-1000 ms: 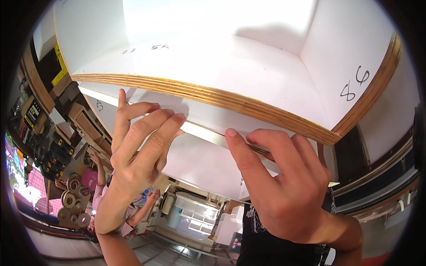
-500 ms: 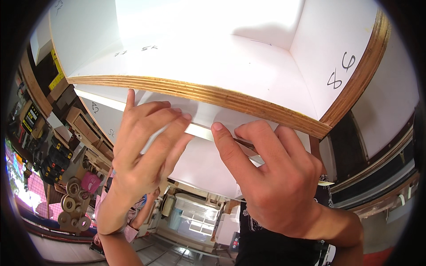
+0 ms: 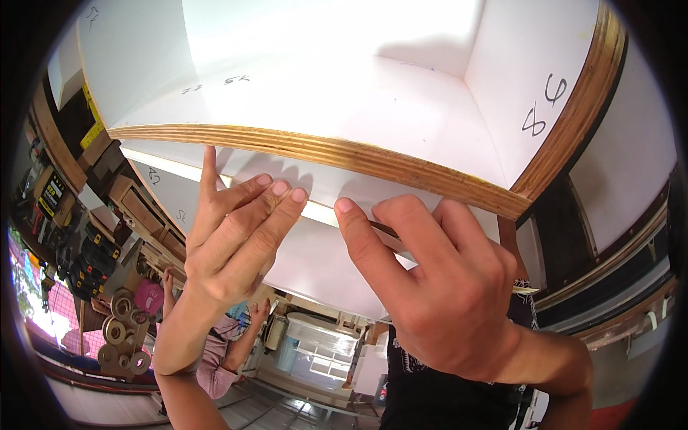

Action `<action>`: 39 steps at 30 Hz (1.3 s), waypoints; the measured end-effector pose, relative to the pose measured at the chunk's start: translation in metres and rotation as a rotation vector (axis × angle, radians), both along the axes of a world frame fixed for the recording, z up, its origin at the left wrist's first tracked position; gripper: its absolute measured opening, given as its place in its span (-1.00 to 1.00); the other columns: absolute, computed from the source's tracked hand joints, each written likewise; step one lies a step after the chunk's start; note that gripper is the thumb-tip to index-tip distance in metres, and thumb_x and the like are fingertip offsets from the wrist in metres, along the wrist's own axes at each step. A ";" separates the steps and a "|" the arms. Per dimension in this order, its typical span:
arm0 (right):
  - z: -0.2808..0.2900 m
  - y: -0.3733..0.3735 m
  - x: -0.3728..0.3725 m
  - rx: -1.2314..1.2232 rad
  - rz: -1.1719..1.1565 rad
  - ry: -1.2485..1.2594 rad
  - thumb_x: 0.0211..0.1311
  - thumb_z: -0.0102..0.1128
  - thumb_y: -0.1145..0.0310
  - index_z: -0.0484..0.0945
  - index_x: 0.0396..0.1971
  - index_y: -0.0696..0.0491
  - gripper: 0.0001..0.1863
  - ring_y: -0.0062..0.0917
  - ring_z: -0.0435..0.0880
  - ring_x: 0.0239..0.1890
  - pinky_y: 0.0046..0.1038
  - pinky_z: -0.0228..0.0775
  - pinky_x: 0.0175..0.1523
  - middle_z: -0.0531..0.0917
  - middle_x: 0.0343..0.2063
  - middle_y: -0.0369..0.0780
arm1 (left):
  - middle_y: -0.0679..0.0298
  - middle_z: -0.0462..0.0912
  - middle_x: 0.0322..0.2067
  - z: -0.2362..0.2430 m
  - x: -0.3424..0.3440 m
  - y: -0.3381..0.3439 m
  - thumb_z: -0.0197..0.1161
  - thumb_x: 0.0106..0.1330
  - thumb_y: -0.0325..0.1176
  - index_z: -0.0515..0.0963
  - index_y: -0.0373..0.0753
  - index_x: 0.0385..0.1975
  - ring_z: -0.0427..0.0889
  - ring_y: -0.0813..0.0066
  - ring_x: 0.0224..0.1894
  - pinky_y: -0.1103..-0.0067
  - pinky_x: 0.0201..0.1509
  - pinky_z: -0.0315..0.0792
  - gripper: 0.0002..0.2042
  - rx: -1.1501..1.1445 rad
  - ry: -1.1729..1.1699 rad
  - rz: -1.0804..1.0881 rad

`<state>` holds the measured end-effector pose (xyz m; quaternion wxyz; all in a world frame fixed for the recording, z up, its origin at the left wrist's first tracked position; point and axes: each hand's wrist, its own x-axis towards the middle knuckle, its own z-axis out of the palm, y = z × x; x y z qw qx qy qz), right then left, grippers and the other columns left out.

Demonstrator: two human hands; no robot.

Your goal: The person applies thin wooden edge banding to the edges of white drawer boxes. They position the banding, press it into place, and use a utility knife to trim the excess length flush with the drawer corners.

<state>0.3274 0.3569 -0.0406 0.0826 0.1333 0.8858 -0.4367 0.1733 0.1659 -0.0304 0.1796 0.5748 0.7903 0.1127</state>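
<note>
A white cabinet box has a bare plywood front edge (image 3: 322, 152) crossing the view. Below that edge runs a narrow white strip (image 3: 321, 213) along a lower board edge. My left hand (image 3: 236, 233) lies over the strip, its fingers stretched out and its little finger apart, pointing up near the plywood edge. My right hand (image 3: 444, 294) is closed, with the thumb tip on the strip and the other fingers curled at the board edge. Between thumb and forefinger a thin brown sliver shows. Whatever the right fingers grip is hidden.
At the left are wooden drawers (image 3: 134, 208), dark tool cases (image 3: 87, 258) and several tan rolls (image 3: 115, 331). Behind, beyond my left arm, stands a person in a pink shirt (image 3: 215, 365). A dark rail (image 3: 609, 276) lies at the right.
My left fingers have straightened and spread over the strip. My right hand has shifted slightly left. The person behind shows more, with both hands raised.
</note>
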 end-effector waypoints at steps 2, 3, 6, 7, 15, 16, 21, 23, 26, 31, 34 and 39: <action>-0.002 -0.002 0.001 0.004 -0.016 0.007 0.05 0.46 0.48 0.83 -0.02 0.00 -0.59 -0.56 0.53 -0.46 -0.52 0.34 -0.53 0.61 -0.37 -0.39 | 0.26 0.74 -0.28 0.001 0.001 0.001 0.49 0.12 -0.55 0.84 -0.26 -0.10 0.78 0.31 -0.18 -0.25 0.49 0.36 -0.70 -0.014 0.008 -0.009; -0.002 -0.003 0.001 0.003 -0.033 0.013 0.04 0.46 0.48 0.83 -0.02 0.00 -0.59 -0.56 0.54 -0.46 -0.52 0.35 -0.53 0.61 -0.37 -0.38 | 0.26 0.74 -0.28 0.002 0.002 0.003 0.50 0.12 -0.55 0.84 -0.26 -0.10 0.78 0.30 -0.18 -0.24 0.49 0.37 -0.69 -0.020 0.010 -0.008; -0.001 -0.005 0.004 -0.004 -0.079 0.015 -0.01 0.47 0.49 0.84 -0.02 -0.01 -0.55 -0.54 0.56 -0.43 -0.53 0.39 -0.49 0.60 -0.36 -0.36 | 0.25 0.73 -0.26 0.002 0.002 0.003 0.52 0.13 -0.54 0.83 -0.26 -0.07 0.78 0.26 -0.16 -0.25 0.49 0.35 -0.68 -0.041 -0.001 0.002; 0.000 -0.004 0.005 -0.005 -0.086 0.009 -0.03 0.48 0.50 0.84 -0.02 -0.01 -0.54 -0.53 0.57 -0.42 -0.53 0.41 -0.48 0.60 -0.36 -0.35 | 0.24 0.73 -0.25 0.002 0.002 0.003 0.53 0.14 -0.53 0.82 -0.26 -0.05 0.78 0.24 -0.15 -0.25 0.50 0.34 -0.68 -0.046 -0.008 0.006; 0.005 0.019 0.044 0.006 -0.113 0.014 -0.14 0.47 0.57 0.86 -0.04 0.01 -0.49 -0.44 0.55 -0.35 -0.51 0.45 -0.39 0.62 -0.31 -0.28 | 0.25 0.72 -0.19 0.010 0.014 0.023 0.62 0.12 -0.47 0.80 -0.21 0.02 0.69 0.25 -0.16 -0.22 0.53 0.27 -0.60 -0.045 -0.134 0.131; 0.005 0.020 0.047 0.007 -0.114 0.024 -0.15 0.47 0.57 0.86 -0.04 0.02 -0.48 -0.43 0.55 -0.34 -0.51 0.45 -0.39 0.62 -0.31 -0.27 | 0.26 0.73 -0.20 0.009 0.016 0.023 0.63 0.11 -0.46 0.80 -0.21 0.01 0.69 0.25 -0.16 -0.21 0.53 0.28 -0.60 -0.040 -0.136 0.078; 0.008 0.029 0.054 0.013 -0.129 -0.010 -0.13 0.46 0.57 0.86 -0.05 0.02 -0.50 -0.42 0.52 -0.33 -0.50 0.44 -0.37 0.66 -0.27 -0.24 | 0.31 0.73 -0.21 0.003 0.021 0.027 0.62 0.05 -0.43 0.84 -0.17 -0.07 0.68 0.29 -0.18 -0.17 0.47 0.40 -0.63 -0.025 -0.119 -0.011; 0.005 0.032 0.062 0.017 -0.135 -0.009 -0.13 0.45 0.55 0.86 -0.05 0.02 -0.50 -0.42 0.52 -0.33 -0.49 0.44 -0.36 0.67 -0.26 -0.24 | 0.31 0.72 -0.20 0.002 0.022 0.028 0.61 0.06 -0.45 0.84 -0.17 -0.07 0.67 0.30 -0.19 -0.17 0.45 0.42 -0.64 -0.029 -0.116 -0.016; 0.007 0.034 0.064 0.021 -0.134 -0.012 -0.14 0.44 0.50 0.87 -0.05 0.01 -0.50 -0.42 0.52 -0.33 -0.50 0.44 -0.35 0.69 -0.26 -0.24 | 0.23 0.71 -0.21 0.001 0.023 0.029 0.61 0.07 -0.46 0.83 -0.24 -0.09 0.66 0.20 -0.16 -0.13 0.43 0.45 -0.66 -0.028 -0.115 -0.038; 0.006 0.032 0.068 0.032 -0.139 0.020 -0.16 0.41 0.45 0.87 -0.07 0.01 -0.51 -0.43 0.52 -0.33 -0.52 0.43 -0.36 0.71 -0.25 -0.25 | 0.32 0.71 -0.20 -0.001 0.024 0.024 0.58 0.09 -0.50 0.84 -0.18 -0.08 0.65 0.31 -0.20 -0.18 0.45 0.42 -0.66 -0.013 -0.071 -0.060; 0.005 0.031 0.067 0.030 -0.147 0.023 -0.13 0.41 0.44 0.87 -0.08 0.01 -0.52 -0.44 0.52 -0.34 -0.54 0.42 -0.40 0.71 -0.25 -0.27 | 0.31 0.72 -0.20 0.000 0.024 0.022 0.57 0.09 -0.51 0.85 -0.18 -0.07 0.66 0.31 -0.20 -0.18 0.46 0.43 -0.65 -0.020 -0.056 -0.071; 0.003 0.030 0.068 0.049 -0.154 0.033 -0.12 0.43 0.45 0.87 -0.09 0.03 -0.55 -0.45 0.52 -0.35 -0.54 0.40 -0.44 0.72 -0.25 -0.29 | 0.30 0.72 -0.21 -0.001 0.024 0.023 0.57 0.10 -0.53 0.85 -0.17 -0.07 0.66 0.33 -0.20 -0.18 0.47 0.44 -0.66 -0.016 -0.043 -0.076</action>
